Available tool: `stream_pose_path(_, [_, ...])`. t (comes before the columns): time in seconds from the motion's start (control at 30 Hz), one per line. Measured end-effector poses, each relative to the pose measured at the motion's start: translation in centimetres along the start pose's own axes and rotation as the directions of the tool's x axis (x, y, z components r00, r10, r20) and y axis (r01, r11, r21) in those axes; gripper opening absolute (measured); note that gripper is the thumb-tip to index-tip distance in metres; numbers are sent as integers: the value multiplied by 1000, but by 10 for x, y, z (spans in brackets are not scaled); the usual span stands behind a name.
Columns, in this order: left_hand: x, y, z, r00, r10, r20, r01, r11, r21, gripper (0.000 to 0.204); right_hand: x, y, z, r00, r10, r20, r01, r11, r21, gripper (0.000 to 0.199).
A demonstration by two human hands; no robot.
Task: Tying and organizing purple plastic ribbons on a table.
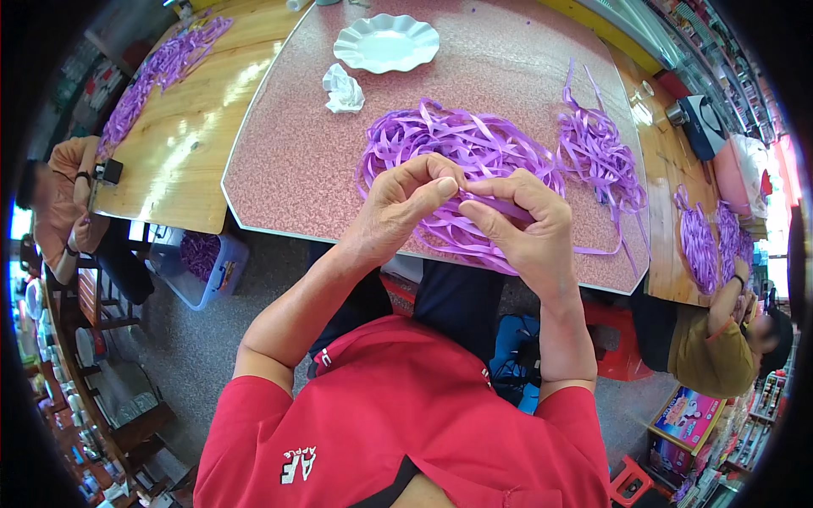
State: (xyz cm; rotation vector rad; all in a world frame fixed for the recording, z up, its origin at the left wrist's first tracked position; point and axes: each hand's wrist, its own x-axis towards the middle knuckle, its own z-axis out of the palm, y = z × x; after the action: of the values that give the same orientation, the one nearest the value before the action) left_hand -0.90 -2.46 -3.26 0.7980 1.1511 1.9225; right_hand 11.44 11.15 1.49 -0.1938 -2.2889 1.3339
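My left hand and my right hand meet over the near part of the table, fingertips almost touching. Thumb and forefinger of each are pinched together on a purple ribbon, a short stretch of which shows beside the right thumb. What lies exactly between the left fingertips is hidden. Just beyond and under my hands spreads a big loose heap of purple ribbons. To its right lies a smaller bundle of purple ribbons, some strands trailing over the table's near right edge.
On the pink speckled table stand a white scalloped plate and a crumpled white tissue. Wooden tables flank it, with more ribbon bundles. A person sits left, another person right. A plastic bin is on the floor.
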Motion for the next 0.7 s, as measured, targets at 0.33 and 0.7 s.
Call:
stream_pose_path(0.33, [1, 3, 1, 998, -37, 54, 37, 999, -3, 16, 1, -6, -4, 996, 84, -5, -84, 996, 41, 7])
stream_pose_path(0.7, [-1, 10, -6, 910, 399, 113, -405, 801, 441, 18, 1, -3, -6, 984, 176, 27, -178, 965, 190, 8])
